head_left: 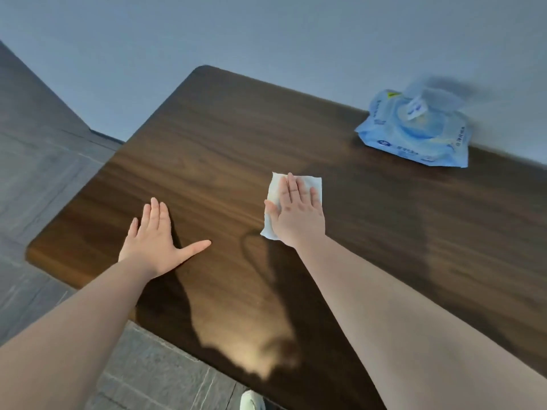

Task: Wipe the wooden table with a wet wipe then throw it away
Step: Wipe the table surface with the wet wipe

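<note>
Step in hand: we judge this to be the wiping pass; disposal not yet begun.

Right hand (297,216): flat, fingers spread and extended, palm pressing the wet wipe (275,202) onto the wooden table (225,137). No grasp as such; the wipe is pinned under the palm and fingers.

Left hand (155,247): open, fingers together, thumb splayed out to the side, palm down on the table, holding nothing. We read it as bracing.

Wipe location: middle of the tabletop, unfolded, its far edge and left side showing beyond the hand.

Wipes pack (420,131): blue, at the far right edge of the table, well apart from the hand; its top looks blurred, so we cannot tell how the lid stands.

Technique note: we would keep the palm flat and pressure even so the wipe slides without bunching, run overlapping strokes along the grain, and carry them to the rounded corners and edges.

Coverage: a faint sheen near the wipe; we cannot tell how much is done.

Bin: none in view.
</note>
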The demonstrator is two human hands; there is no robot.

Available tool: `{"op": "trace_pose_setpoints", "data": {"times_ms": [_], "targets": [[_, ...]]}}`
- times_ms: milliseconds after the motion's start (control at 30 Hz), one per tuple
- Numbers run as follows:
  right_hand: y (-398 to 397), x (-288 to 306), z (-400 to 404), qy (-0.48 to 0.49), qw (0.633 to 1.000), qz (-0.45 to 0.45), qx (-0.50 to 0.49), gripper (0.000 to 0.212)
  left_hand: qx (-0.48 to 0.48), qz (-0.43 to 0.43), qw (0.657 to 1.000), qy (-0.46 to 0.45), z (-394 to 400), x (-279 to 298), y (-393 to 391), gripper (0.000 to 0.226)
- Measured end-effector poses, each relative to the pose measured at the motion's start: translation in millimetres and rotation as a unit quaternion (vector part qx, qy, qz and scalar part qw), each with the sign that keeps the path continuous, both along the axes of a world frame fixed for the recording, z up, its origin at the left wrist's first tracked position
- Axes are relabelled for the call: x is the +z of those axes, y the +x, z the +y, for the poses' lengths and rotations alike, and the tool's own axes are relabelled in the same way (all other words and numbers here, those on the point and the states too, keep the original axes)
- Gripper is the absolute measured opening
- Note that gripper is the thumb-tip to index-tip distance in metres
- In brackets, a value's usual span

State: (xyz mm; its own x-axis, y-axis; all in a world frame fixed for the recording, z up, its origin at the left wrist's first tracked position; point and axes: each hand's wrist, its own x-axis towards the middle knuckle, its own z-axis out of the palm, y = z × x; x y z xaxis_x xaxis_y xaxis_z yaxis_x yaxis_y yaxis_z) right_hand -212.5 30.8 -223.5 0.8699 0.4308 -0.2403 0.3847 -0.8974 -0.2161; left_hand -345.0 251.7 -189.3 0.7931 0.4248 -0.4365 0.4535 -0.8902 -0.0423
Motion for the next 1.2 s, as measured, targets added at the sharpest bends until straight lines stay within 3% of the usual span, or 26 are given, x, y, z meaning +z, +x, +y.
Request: {"op": "trace_pose_setpoints", "data": {"times_ms": [367,600,767,967,1067,1200], "targets": [[-10,-3,194,0.054,0.989,-0.042,0.129,0.065,-0.006,-0.026,0.998,-0.048,23,-13,-9,0.134],[-4,-9,216,0.039,0.98,-0.057,0.188,0.065,0.003,-0.048,0.996,-0.079,27,-18,-10,0.131],[-8,-4,178,0.039,0.984,-0.031,0.171,0.065,-0.002,-0.05,0.997,-0.058,25,-18,-10,0.126],[-13,-1,65,-0.002,0.997,-0.025,0.077,0.066,-0.039,-0.055,0.998,-0.006,7,-14,-14,0.115],[-16,-1,-10,-0.026,0.999,-0.018,0.01,0.067,-0.111,-0.077,0.991,-0.009,-30,-10,-9,0.096],[-27,1,-122,-0.055,0.995,-0.013,-0.08,0.068,-0.182,-0.1,0.976,-0.064,-114,-7,14,0.087]]}}
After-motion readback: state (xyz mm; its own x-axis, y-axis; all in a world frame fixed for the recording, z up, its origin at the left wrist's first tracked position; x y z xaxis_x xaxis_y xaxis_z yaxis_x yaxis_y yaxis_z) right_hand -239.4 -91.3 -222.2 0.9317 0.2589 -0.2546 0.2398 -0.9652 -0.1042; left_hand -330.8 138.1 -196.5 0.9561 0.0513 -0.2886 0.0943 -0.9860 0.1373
